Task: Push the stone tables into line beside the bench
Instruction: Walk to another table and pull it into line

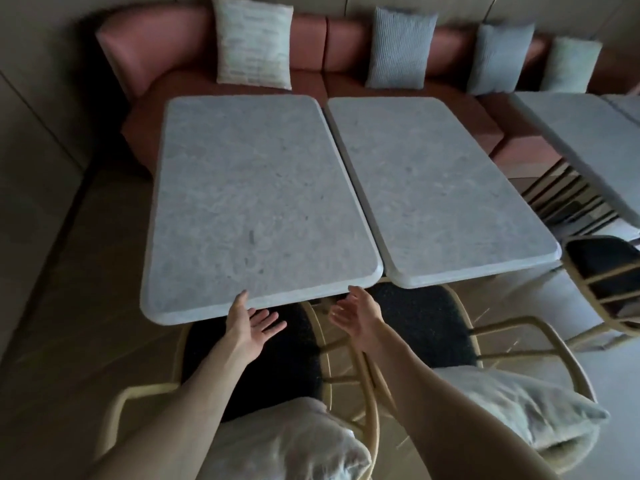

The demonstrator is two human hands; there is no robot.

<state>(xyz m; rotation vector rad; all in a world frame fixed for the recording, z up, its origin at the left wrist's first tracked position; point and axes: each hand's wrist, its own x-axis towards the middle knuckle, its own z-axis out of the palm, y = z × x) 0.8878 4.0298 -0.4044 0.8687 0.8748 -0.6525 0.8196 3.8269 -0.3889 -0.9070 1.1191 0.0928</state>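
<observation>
Pink bench (221,109) is running along the wall ahead of you. Two stone tables (252,202) (436,192) are standing side by side against it, nearly touching. Your left hand (247,322) and right hand (358,315) are hovering open-fingered, gripping nothing, at the left table's near edge. No readable writing.

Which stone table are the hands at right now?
The leftmost table, by the bench's curved end. Both open hands, left and right, are at its near edge; the other tables stand further right.
</observation>
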